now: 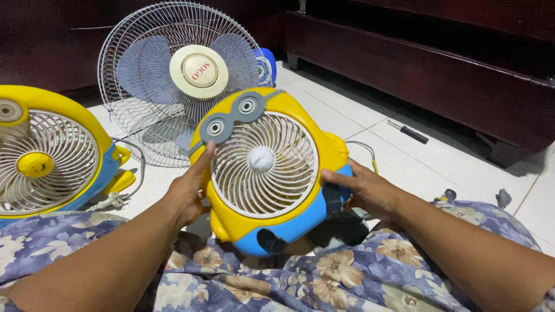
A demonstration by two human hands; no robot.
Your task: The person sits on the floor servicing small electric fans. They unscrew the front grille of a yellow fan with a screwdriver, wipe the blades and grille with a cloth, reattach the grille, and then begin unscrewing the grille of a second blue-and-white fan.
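Round cream label (200,71), red print, fan hub.

You sit on a floor (404,156) of pale square tiles with thin dark joints, glossy enough to catch soft light. Along the far side runs long dark wooden furniture (428,63), raised on short legs, with a shadowed gap under it. A screwdriver (408,132) with a black handle lies on the tiles near that furniture. To your upper left, a round wire fan (173,75) with pale blue blades stands against more dark wood (46,46).
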